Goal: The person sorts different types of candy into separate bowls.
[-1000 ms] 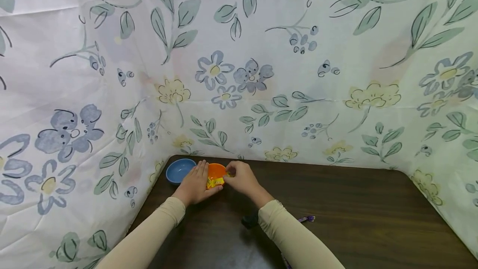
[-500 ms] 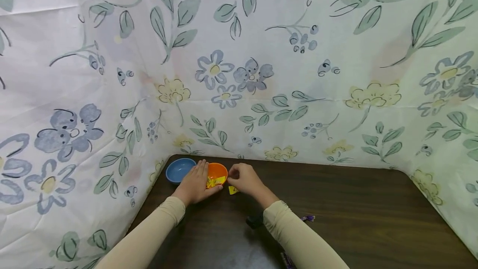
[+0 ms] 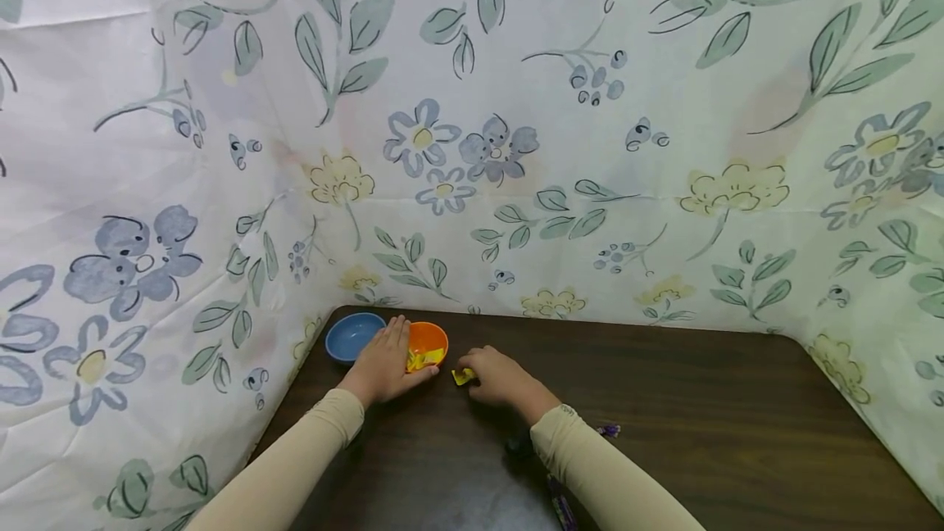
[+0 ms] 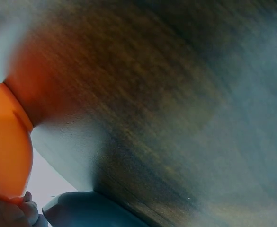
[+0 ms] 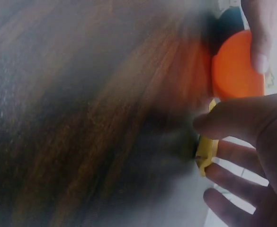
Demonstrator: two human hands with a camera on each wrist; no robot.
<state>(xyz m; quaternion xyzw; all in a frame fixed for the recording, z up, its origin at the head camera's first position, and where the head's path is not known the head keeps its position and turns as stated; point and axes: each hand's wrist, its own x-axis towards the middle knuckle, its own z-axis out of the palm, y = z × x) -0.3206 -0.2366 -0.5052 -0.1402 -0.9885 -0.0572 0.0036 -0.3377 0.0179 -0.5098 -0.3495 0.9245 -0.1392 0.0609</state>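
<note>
My left hand (image 3: 382, 360) lies with straight fingers along the left and front side of an orange bowl (image 3: 433, 336). Several yellow wrapped candies (image 3: 424, 359) are in that bowl. Just right of it, one more yellow wrapped candy (image 3: 462, 377) is on the table; in the right wrist view, this candy (image 5: 206, 153) sits between thumb and fingers. My right hand (image 3: 501, 379) pinches it from the right side. The orange bowl (image 4: 8, 142) and a bit of my fingers show in the left wrist view.
A blue bowl (image 3: 354, 338) stands left of the orange one, at the table's back left corner. Purple wrapped items (image 3: 562, 506) lie near my right sleeve, partly hidden. A dark object (image 3: 519, 442) is by the right wrist. Floral cloth (image 3: 487, 146) hangs behind the brown table (image 3: 701, 400).
My right hand has left the orange bowl's rim and come down to the right, onto the yellow candy that appeared on the table beside the bowl. My left hand stays put.
</note>
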